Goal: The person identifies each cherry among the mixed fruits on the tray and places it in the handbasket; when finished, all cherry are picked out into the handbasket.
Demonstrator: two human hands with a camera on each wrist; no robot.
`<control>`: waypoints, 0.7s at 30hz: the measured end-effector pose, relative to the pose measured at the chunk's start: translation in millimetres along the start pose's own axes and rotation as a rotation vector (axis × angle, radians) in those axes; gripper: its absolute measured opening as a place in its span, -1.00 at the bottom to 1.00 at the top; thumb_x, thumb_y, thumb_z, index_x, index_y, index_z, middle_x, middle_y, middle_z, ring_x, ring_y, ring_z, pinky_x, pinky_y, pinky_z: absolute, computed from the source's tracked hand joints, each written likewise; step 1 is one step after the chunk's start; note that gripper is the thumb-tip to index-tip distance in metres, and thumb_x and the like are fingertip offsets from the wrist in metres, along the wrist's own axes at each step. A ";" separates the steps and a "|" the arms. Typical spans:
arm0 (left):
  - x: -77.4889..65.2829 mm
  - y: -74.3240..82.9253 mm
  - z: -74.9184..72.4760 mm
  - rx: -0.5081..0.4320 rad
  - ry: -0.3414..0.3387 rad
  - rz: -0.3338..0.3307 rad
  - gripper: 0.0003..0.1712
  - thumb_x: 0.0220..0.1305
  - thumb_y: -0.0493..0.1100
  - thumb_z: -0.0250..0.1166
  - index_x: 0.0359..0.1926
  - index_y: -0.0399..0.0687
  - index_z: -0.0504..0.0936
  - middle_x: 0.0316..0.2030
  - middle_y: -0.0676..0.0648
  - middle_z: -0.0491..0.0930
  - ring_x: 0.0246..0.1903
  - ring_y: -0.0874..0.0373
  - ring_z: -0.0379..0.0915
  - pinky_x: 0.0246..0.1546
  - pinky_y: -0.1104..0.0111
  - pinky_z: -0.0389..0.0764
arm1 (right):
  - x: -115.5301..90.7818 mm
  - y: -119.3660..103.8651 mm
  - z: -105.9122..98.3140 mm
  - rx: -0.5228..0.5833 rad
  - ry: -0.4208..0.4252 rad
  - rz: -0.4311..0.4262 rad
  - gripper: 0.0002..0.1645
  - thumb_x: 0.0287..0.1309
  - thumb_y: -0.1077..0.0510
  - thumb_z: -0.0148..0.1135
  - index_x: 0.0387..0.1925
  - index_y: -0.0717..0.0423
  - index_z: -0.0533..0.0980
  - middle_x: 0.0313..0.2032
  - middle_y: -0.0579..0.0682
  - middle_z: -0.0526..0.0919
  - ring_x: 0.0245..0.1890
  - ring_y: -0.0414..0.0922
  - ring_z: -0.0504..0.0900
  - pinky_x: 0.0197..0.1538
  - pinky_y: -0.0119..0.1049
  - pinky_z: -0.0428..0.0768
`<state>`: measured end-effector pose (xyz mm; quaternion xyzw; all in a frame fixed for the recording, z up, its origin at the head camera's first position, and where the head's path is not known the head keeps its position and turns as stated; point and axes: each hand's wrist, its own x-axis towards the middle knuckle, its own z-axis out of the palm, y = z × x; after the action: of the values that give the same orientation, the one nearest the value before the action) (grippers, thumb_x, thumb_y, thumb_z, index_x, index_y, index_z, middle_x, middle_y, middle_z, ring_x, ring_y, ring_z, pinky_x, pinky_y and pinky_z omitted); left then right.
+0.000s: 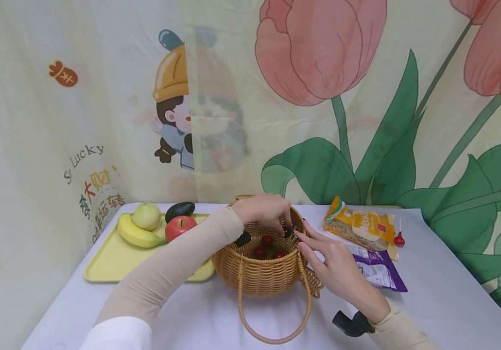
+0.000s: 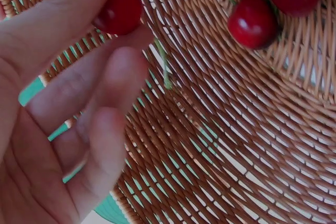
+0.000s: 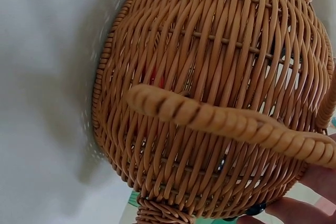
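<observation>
A round wicker basket [image 1: 254, 277] stands on the table, its handle [image 1: 275, 341] hanging down in front. My left hand [image 1: 269, 214] reaches into it from above. In the left wrist view, the thumb and a finger of that hand pinch a dark red cherry [image 2: 122, 8] with a green stem, beside the woven wall. Several cherries [image 1: 267, 240] lie on the basket floor. My right hand [image 1: 335, 262] rests against the basket's right rim, its fingers fairly straight. The right wrist view shows only part of those fingers [image 3: 299, 211] at the basket's outside.
On the left, a yellow tray [image 1: 101, 269] holds a banana [image 1: 138, 234], a red apple [image 1: 179, 226], a pale green round fruit [image 1: 146, 216] and a dark avocado-like fruit [image 1: 180, 210]. To the right lie an orange bag [image 1: 361, 226], a purple packet [image 1: 379, 270] and a small red item [image 1: 399, 239].
</observation>
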<state>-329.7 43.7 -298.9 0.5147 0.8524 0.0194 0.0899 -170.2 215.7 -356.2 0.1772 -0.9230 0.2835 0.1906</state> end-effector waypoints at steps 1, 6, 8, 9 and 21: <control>-0.2 0.4 0.1 -0.003 -0.002 -0.007 -0.76 0.20 -0.06 0.53 -0.08 0.24 0.85 -0.08 0.19 0.80 -0.10 0.31 0.66 -0.03 0.40 0.65 | 0.0 0.4 0.3 -0.001 -0.001 0.002 -0.57 0.52 0.02 0.11 0.29 0.03 0.58 0.41 0.19 0.45 -0.69 -0.37 0.12 -0.57 -0.44 0.30; -1.1 0.8 1.8 -0.002 -0.015 -0.026 -0.73 0.20 -0.06 0.53 -0.05 0.19 0.84 -0.05 0.15 0.79 -0.06 0.29 0.65 -0.02 0.40 0.65 | -0.1 2.2 1.9 -0.009 -0.005 0.009 -0.56 0.52 0.00 0.11 0.29 0.02 0.58 0.41 0.18 0.45 -0.67 -0.37 0.14 -0.57 -0.44 0.30; -1.4 0.5 2.2 -0.008 -0.018 -0.034 -0.70 0.20 -0.07 0.54 -0.02 0.16 0.83 -0.03 0.13 0.79 -0.09 0.29 0.65 -0.05 0.41 0.66 | -0.1 3.1 2.5 -0.012 -0.002 0.005 -0.56 0.52 -0.01 0.11 0.29 0.03 0.58 0.41 0.18 0.45 -0.66 -0.38 0.16 -0.57 -0.45 0.30; -1.6 0.4 2.2 -0.013 -0.019 -0.037 -0.69 0.20 -0.08 0.54 -0.01 0.14 0.83 -0.02 0.12 0.79 -0.10 0.29 0.66 -0.05 0.41 0.66 | 0.1 3.3 2.7 -0.013 0.000 0.003 -0.56 0.52 0.00 0.11 0.28 0.04 0.58 0.41 0.18 0.45 -0.66 -0.38 0.16 -0.57 -0.45 0.30; -3.3 0.8 -1.1 -0.047 0.008 -0.049 -0.57 0.16 -0.06 0.56 0.08 0.10 0.78 0.04 0.06 0.77 -0.07 0.25 0.71 0.02 0.37 0.68 | 0.8 2.8 0.8 -0.023 -0.011 0.012 -0.54 0.52 -0.01 0.11 0.30 0.07 0.57 0.42 0.17 0.43 -0.60 -0.37 0.33 -0.56 -0.45 0.30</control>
<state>-327.7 41.2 -297.3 0.4915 0.8644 0.0392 0.0987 -172.3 217.2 -357.8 0.1708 -0.9282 0.2732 0.1859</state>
